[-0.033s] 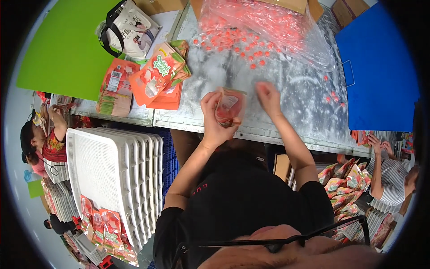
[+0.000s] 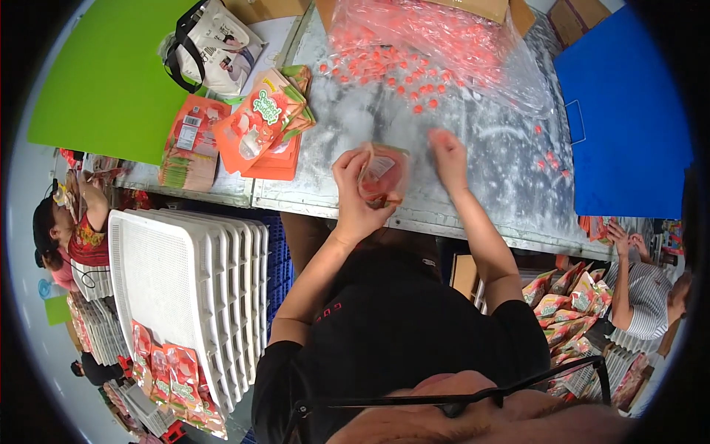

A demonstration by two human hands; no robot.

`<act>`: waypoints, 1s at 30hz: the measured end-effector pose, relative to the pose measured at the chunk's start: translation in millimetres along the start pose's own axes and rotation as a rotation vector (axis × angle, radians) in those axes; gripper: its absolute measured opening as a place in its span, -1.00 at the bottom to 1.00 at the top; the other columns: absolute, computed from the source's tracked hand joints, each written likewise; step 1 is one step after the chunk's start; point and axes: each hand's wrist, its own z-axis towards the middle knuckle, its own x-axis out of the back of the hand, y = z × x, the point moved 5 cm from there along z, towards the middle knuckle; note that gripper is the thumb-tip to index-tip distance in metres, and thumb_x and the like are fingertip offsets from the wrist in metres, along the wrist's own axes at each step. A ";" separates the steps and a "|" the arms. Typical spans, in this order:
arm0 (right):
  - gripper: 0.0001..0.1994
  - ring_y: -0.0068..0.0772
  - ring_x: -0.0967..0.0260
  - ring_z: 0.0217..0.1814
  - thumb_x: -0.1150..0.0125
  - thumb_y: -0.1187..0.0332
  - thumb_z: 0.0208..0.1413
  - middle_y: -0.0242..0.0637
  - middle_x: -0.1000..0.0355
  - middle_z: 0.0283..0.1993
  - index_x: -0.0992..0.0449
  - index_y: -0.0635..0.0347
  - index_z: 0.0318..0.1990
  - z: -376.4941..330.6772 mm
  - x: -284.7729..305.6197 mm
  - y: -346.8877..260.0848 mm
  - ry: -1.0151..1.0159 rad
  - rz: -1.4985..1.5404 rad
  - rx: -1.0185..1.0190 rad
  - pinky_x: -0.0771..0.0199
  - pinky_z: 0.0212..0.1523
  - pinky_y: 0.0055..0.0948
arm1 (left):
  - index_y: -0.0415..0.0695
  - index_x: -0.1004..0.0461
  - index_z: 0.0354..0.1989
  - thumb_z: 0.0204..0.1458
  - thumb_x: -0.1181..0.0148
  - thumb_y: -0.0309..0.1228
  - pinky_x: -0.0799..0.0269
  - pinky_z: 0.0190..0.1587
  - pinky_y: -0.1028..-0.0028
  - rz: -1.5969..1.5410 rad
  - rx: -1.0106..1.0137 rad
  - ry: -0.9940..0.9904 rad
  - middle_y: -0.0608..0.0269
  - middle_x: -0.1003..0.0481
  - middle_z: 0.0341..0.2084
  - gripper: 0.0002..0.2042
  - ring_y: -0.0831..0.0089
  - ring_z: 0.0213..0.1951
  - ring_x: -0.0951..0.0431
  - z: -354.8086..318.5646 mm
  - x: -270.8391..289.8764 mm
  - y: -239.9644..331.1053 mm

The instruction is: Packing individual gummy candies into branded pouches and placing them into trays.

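Observation:
My left hand (image 2: 353, 196) is closed round a red and green pouch (image 2: 384, 174), held upright above the near edge of the metal table (image 2: 347, 122). Its top gapes and a pale label shows on its side. To the right of the pouch and apart from it, my right hand (image 2: 450, 159) hangs over the table with fingers pinched together. Motion smears the fingertips, so what they hold cannot be made out. Farther back lie many small red candies (image 2: 418, 109), loose in front of a clear plastic bag (image 2: 444, 44) full of more.
Stacked flat pouches (image 2: 255, 126) lie at the left beside a white tote bag (image 2: 222, 52). White trays (image 2: 159, 266) are piled at my left, with filled pouches (image 2: 181, 377) on top. A blue panel (image 2: 629, 118) stands at the right. Other people work on both sides.
My right hand has shifted slightly to the right, away from the pouch. My left hand keeps its hold, with the pouch nearly still.

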 end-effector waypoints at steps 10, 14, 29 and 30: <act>-0.70 -0.42 -0.39 0.08 -0.03 0.29 0.37 -0.26 -0.46 -0.03 -0.39 0.27 0.12 6.6 -15.1 -139.5 0.059 1.070 -0.166 -0.40 0.05 -0.38 | -0.07 -0.13 0.31 -0.45 -0.54 -0.60 -0.23 0.26 0.06 0.142 0.030 -0.052 -0.10 -0.05 0.18 0.00 -0.12 0.25 -0.12 8.8 -23.2 3.2; -0.69 -0.35 -0.39 0.15 -0.01 0.31 0.37 -0.20 -0.45 0.06 -0.40 0.31 0.14 0.5 -15.6 -134.9 -0.009 0.950 -0.048 -0.38 0.12 -0.35 | -0.07 -0.13 0.31 -0.44 -0.55 -0.59 -0.23 0.26 0.05 0.144 0.031 -0.060 -0.11 -0.06 0.18 -0.01 -0.13 0.26 -0.12 8.2 -23.3 3.7; -0.54 -0.13 -0.14 0.40 0.03 0.13 0.30 -0.12 -0.24 0.31 -0.40 0.21 0.23 41.5 -10.3 -143.7 -0.199 0.159 0.391 -0.01 0.41 -0.18 | -0.13 -0.12 0.31 -0.40 -0.43 -0.66 -0.19 0.29 0.10 0.044 0.036 0.035 -0.06 -0.07 0.16 -0.06 -0.06 0.26 -0.13 11.6 -9.3 0.7; -0.50 -0.07 -0.08 0.44 -0.02 0.03 0.26 -0.14 -0.18 0.37 -0.40 0.07 0.26 59.4 -15.9 -114.6 -0.123 -0.143 0.310 0.07 0.44 -0.07 | -0.13 -0.12 0.31 -0.40 -0.43 -0.66 -0.19 0.29 0.10 0.042 0.029 0.033 -0.06 -0.07 0.16 -0.06 -0.06 0.26 -0.13 10.5 -6.0 1.8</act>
